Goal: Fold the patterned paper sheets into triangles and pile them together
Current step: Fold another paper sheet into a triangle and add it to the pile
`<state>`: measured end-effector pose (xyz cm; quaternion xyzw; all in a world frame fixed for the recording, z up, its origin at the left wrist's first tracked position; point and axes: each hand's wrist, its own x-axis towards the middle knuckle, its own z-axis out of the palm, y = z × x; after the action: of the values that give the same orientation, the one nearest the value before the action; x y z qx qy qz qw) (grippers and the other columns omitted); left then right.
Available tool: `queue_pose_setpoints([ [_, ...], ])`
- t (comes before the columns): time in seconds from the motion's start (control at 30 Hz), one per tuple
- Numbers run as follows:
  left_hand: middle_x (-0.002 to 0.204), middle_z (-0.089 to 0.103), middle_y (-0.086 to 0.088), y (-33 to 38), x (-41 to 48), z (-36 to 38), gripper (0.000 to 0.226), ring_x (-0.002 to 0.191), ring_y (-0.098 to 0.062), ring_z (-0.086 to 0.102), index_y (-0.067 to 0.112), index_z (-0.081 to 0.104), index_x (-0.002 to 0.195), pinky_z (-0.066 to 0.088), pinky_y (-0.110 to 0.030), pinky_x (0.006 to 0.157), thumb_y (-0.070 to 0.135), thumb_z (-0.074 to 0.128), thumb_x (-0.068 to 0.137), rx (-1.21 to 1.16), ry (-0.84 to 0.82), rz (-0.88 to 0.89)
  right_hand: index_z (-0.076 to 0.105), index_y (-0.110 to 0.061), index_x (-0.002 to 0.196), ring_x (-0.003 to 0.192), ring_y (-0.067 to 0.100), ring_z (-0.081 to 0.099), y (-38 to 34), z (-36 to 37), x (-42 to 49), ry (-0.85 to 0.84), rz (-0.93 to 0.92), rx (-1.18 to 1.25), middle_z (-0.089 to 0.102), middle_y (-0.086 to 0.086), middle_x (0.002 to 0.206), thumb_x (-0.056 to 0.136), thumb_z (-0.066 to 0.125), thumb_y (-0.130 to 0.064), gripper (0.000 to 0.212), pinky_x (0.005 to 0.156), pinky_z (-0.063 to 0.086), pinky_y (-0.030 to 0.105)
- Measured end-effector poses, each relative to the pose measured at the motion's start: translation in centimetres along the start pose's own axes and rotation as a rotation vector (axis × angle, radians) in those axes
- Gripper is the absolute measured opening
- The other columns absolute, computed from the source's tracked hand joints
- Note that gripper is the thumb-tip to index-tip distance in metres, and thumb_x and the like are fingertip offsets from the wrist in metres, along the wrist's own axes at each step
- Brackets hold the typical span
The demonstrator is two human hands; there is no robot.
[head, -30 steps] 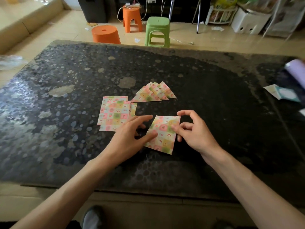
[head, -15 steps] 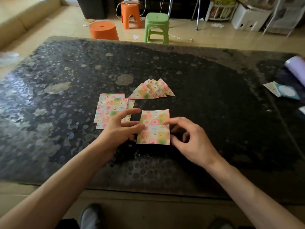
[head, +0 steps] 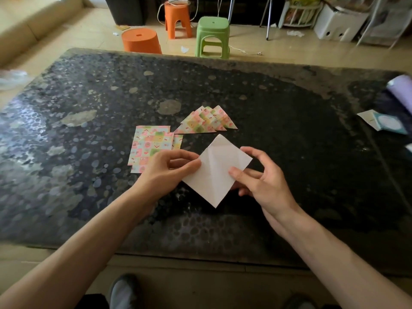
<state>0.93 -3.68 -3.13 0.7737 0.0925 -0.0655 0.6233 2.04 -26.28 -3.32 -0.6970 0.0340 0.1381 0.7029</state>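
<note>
Just on the near side of the pile of folded triangles, the paper sheet is held blank side up, corner-on, left hand pinching its left corner and right hand pinching its right edge, seemingly to bring opposite corners together diagonally.

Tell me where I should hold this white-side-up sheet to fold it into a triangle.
Pinch the sheet at its near corner, coming from your side. It sits as a diamond with that tip free and pointing at you, while the left hand and right hand hold the side corners; bringing it to the far corner should make the triangle.
</note>
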Motion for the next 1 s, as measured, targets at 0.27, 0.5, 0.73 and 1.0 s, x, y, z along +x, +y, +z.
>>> queue_pose_setpoints([
  [0.27, 0.097, 0.073, 0.014, -0.9, 0.5, -0.8, 0.014, 0.094, -0.002, 0.067, 0.038, 0.077, 0.096, 0.05, -0.021, 0.076, 0.027, 0.069, 0.097, 0.232, 0.089, 0.061, 0.06, -0.043, 0.134, 0.109, -0.003, 0.065, -0.3, -1.8, 0.5, -0.214, -0.337, -0.668, 0.069, -0.018, 0.117, 0.089, 0.072, -0.004, 0.061, 0.089, 0.057, 0.02],
  [0.5, 0.099, 0.071, 0.023, -1.0, 0.5, -0.3, 0.022, 0.097, 0.005, 0.064, 0.046, 0.074, 0.094, 0.047, -0.018, 0.08, 0.025, 0.069, 0.096, 0.412, 0.05, 0.199, 0.079, -0.04, 0.107, 0.119, 0.005, 0.05, 0.5, -2.7, 0.9, -0.179, -0.663, -0.955, 0.051, -0.015, 0.127, 0.085, 0.08, -0.019, 0.03, 0.088, 0.048, 0.016],
  [0.73, 0.104, 0.061, 0.021, -1.0, -1.5, 1.3, 0.024, 0.094, -0.002, 0.061, 0.037, 0.072, 0.11, 0.048, -0.016, 0.076, 0.052, 0.07, 0.092, 0.698, -0.085, 0.588, 0.08, -0.03, 0.098, 0.118, 0.007, 0.05, 1.2, -3.1, 1.1, -0.258, -0.741, -1.117, 0.065, -0.015, 0.116, 0.083, 0.082, -0.02, 0.018, 0.091, 0.051, 0.033],
  [1.0, 0.103, 0.065, 0.019, -2.2, -1.8, 1.0, 0.035, 0.095, -0.002, 0.061, 0.038, 0.075, 0.105, 0.054, -0.031, 0.074, 0.067, 0.062, 0.09, 0.8, -0.189, 0.592, 0.08, -0.032, 0.1, 0.102, 0.002, 0.059, 1.8, -2.6, 1.1, -0.277, -0.605, -0.983, 0.071, -0.022, 0.099, 0.089, 0.078, -0.03, 0.012, 0.088, 0.051, 0.03],
])
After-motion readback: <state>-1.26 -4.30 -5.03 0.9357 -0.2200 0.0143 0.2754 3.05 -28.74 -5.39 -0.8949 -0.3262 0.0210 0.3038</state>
